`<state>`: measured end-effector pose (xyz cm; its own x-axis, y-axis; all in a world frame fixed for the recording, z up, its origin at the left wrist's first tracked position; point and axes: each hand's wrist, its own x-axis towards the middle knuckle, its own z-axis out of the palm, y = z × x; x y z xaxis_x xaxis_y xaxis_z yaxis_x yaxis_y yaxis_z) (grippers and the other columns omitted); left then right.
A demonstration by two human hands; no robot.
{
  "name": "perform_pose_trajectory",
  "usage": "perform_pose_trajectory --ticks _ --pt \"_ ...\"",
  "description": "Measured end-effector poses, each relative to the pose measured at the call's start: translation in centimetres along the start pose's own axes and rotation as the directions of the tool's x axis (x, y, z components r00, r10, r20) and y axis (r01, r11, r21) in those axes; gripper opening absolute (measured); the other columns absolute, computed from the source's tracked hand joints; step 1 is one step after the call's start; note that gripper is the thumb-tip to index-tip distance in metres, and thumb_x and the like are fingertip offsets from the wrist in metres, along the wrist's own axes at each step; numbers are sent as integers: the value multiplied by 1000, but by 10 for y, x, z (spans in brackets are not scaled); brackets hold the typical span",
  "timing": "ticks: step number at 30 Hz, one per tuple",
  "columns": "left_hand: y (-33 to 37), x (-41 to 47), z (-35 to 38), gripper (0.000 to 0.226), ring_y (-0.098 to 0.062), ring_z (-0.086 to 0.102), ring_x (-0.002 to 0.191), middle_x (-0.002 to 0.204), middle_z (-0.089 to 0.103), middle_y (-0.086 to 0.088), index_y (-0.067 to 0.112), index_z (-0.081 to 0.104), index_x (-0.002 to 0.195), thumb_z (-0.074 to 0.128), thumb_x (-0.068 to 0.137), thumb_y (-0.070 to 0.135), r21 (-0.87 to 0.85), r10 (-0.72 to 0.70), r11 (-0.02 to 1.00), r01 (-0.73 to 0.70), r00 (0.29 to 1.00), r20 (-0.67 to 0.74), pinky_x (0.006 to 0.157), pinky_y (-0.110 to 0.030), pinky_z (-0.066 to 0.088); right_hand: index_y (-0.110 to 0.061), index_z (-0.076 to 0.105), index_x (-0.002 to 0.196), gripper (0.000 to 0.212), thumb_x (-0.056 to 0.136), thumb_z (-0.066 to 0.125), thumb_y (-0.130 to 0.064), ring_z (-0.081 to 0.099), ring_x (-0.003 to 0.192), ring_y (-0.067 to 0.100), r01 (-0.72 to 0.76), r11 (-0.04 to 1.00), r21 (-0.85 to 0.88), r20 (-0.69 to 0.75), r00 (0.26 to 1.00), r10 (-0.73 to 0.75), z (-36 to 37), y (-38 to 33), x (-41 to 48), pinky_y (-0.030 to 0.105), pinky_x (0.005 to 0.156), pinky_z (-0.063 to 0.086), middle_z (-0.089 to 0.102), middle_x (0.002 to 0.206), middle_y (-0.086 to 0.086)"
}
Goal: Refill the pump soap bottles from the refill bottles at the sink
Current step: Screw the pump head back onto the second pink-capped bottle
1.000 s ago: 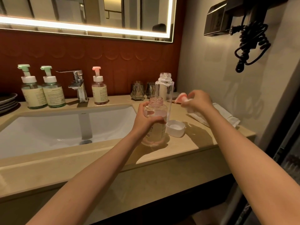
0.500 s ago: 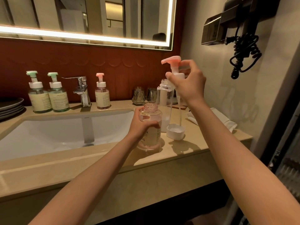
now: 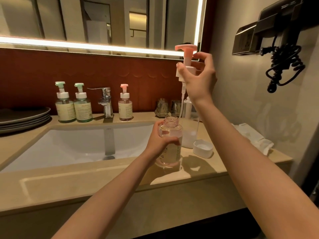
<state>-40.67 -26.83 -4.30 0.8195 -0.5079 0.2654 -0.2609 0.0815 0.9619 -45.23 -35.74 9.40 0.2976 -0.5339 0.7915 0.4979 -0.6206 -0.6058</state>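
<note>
- Wall mirror with a lit border strip [image 3: 103, 23]: mounted above a dark red tiled wall panel.
- Beige stone table [image 3: 120, 178]: runs the width of the view and carries all items listed below.
- White undermount sink basin [image 3: 69, 145]: set in the left half of the table, with a chrome single-lever faucet [image 3: 106, 100] at its rear edge.
- Dark wall-mounted hair dryer with a coiled cord [image 3: 276, 31]: upper right wall.
- Stack of grey plates [image 3: 22, 118]: far left of the table.
- Folded white towel [image 3: 253, 138]: right end of the table.
- Tall clear refill bottle [image 3: 189, 137]: uncapped and upright, just behind the held bottle, with white liquid in its lower part.
- Clear pump soap bottle with a pale label [image 3: 172, 130]: upright on the table at the sink's right edge, neck open.
- Left hand [image 3: 160, 144]: fingers wrapped round the body of this bottle.
- Right hand [image 3: 198, 78]: raised above the bottle, fingertips pinching the white collar of a pink pump head with a long clear dip tube [image 3: 186, 56]. The tube's lower end hangs at the rim of the open neck; whether it is inside cannot be told.
- Two green-topped pump bottles [image 3: 65, 104] left of the faucet and one pink-topped pump bottle [image 3: 125, 105] right of it: all closed.
- Round white cap [image 3: 202, 148]: open side up, just right of the refill bottle.
</note>
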Motion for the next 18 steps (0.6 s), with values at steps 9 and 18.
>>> perform_pose_trajectory --ticks 9,18 --pt "0 -1 0 65 -13 49 98 117 51 -1 32 32 118 72 73 7 -6 8 1000 -8 1000 -9 67 -24 40 -9 47 121 51 79 73 -25 56 91 10 -10 999 50 34 999 8 9 3 -6 23 74 55 54 107 -3" --pt "-1 -1 -1 65 -7 46 92 114 45 3 33 27 118 72 75 15 48 33 998 -34 999 17 70 -22 39 -15 49 119 50 77 75 -24 52 86 -1 -169 986 10 187 969 164 4 46 -62 11 68 46 50 100 -14"
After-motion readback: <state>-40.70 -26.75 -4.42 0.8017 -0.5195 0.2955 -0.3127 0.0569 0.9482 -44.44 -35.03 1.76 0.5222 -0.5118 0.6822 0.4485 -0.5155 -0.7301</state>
